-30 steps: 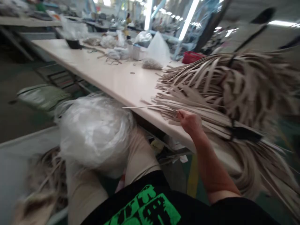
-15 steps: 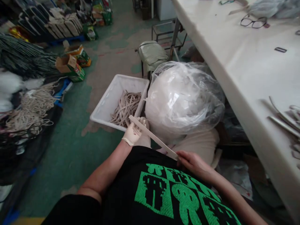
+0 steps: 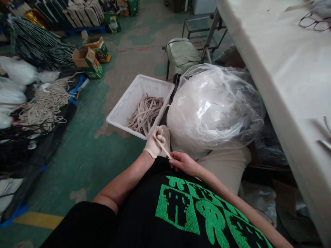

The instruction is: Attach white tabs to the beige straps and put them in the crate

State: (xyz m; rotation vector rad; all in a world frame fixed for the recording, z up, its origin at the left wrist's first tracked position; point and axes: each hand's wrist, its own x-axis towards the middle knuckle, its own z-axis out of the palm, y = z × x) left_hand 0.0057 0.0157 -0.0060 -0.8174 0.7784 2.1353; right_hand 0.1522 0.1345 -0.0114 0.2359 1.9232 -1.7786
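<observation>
My left hand point(image 3: 157, 144) wears a pale glove and grips the far end of a flat beige strip point(image 3: 162, 147). My bare right hand point(image 3: 184, 162) pinches the strip's near end, just above my lap. Both hands sit close together, next to a white plastic bin point(image 3: 129, 103) on the floor that holds several similar beige strips point(image 3: 146, 113). A large clear plastic bag point(image 3: 214, 106) full of white material rests on my knees to the right of the hands.
A white table point(image 3: 279, 69) runs along the right, with glasses point(image 3: 314, 23) on it. A green padded stool point(image 3: 182, 55) stands behind the bin. Cardboard boxes point(image 3: 89, 58), cord bundles point(image 3: 46, 103) and dark netting lie on the green floor at left.
I took a strip from the pile on the table and turned left and down. Since half a second ago my right hand has moved up close to the left along the strip.
</observation>
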